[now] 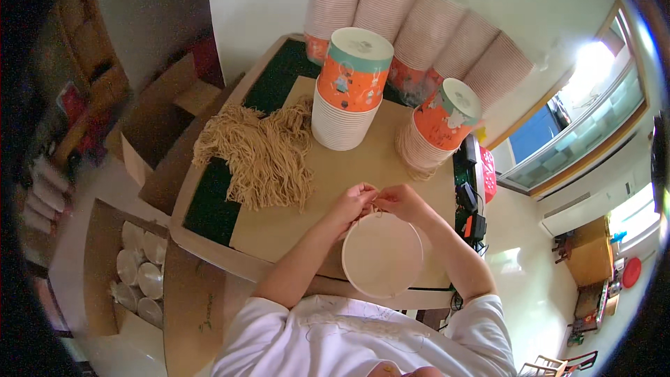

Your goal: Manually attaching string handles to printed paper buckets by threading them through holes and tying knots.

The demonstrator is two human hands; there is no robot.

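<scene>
A round white paper bucket (pixel 382 257) rests against the front of the table, its wide round face toward me. At its far rim my left hand (pixel 354 202) and my right hand (pixel 403 202) meet, fingers pinched together. Between them runs a short piece of thin tan cord (pixel 377 212), mostly hidden by the fingertips. A loose heap of tan cords (pixel 269 157) lies to the left of my hands. Beyond them stands a stack of upturned paper buckets (pixel 357 87), orange and teal on top. Another stack (pixel 444 122), to the right, has cords hanging around its lower part.
Tall plastic-wrapped stacks of buckets (pixel 419 24) lean along the wall behind the table. Brown cardboard (pixel 324 185) covers much of the green tabletop. Small black devices and cables (pixel 469 199) sit at the right edge. An open carton of wrapped round items (pixel 143 272) stands at lower left.
</scene>
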